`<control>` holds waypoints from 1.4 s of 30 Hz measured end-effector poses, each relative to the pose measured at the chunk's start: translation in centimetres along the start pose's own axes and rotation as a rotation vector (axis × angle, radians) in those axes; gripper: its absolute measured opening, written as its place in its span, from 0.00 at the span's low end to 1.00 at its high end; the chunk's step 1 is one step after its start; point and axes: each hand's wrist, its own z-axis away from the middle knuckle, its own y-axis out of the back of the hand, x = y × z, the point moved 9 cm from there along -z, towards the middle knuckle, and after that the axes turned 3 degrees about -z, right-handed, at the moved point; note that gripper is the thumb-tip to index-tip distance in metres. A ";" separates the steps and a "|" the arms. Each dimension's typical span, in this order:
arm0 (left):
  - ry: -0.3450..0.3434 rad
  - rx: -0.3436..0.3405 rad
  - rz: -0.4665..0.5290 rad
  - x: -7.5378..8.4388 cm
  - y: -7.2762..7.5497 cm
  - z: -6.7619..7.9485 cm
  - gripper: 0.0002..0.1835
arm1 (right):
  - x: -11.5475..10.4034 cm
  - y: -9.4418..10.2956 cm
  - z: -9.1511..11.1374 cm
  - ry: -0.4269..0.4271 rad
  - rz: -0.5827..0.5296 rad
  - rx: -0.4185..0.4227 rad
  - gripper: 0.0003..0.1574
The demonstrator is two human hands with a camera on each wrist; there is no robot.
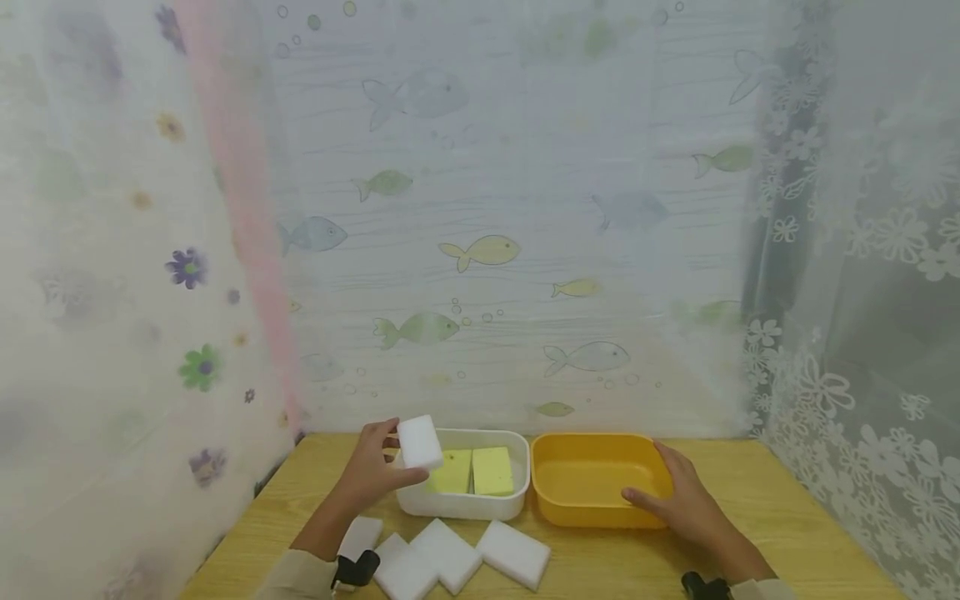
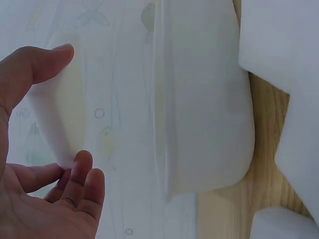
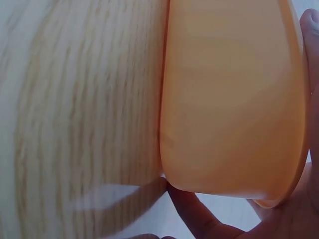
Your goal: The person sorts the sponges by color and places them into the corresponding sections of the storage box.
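My left hand (image 1: 372,464) pinches a white sponge block (image 1: 419,442) between thumb and fingers, raised over the left end of a white tub (image 1: 467,507). In the left wrist view, the face of the held sponge (image 2: 70,107) looks pale cream. Two yellow sponge blocks (image 1: 492,472) lie side by side inside the white tub, the left one partly hidden by the held sponge. To the right stands an orange tub (image 1: 600,516) with nothing visible inside. My right hand (image 1: 688,502) grips its right end, thumb over the rim and fingers around the outside.
Several white sponge blocks (image 1: 514,553) lie on the wooden table (image 1: 757,500) in front of the white tub, some overlapping. Behind the table hangs a fish-print curtain (image 1: 487,367), with flowered curtains at both sides.
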 end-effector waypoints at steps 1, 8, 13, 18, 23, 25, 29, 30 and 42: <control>-0.004 -0.004 0.003 0.3 -0.4 -0.2 0.59 | 0.1 -0.1 0.0 -0.006 -0.001 -0.007 0.73; -0.007 -0.034 0.011 2.2 -3.3 -1.3 0.59 | 1.2 -0.5 -0.1 -0.108 -0.034 -0.080 0.79; -0.034 -0.073 0.009 3.8 -5.5 -1.8 0.58 | 1.4 -0.3 0.0 -0.139 -0.004 -0.078 0.78; -0.065 -0.120 -0.002 5.2 -7.8 -2.1 0.58 | 1.4 -0.2 0.0 -0.135 0.012 -0.074 0.75; -0.079 -0.155 0.009 6.3 -10.2 -2.4 0.58 | 1.2 -0.3 0.0 -0.106 0.018 -0.061 0.76; -0.087 -0.160 0.021 6.7 -11.1 -2.4 0.58 | 1.0 -0.3 0.0 -0.089 0.016 -0.056 0.76; -0.101 -0.159 0.029 7.3 -12.8 -2.5 0.58 | 0.9 -0.3 0.0 -0.084 0.002 -0.055 0.76; -0.105 -0.160 0.032 7.4 -13.2 -2.6 0.58 | 0.9 -0.3 0.0 -0.089 -0.006 -0.058 0.76; -0.084 -0.183 -0.019 8.7 -16.7 -3.0 0.59 | 0.9 -0.4 0.1 -0.085 -0.035 -0.069 0.74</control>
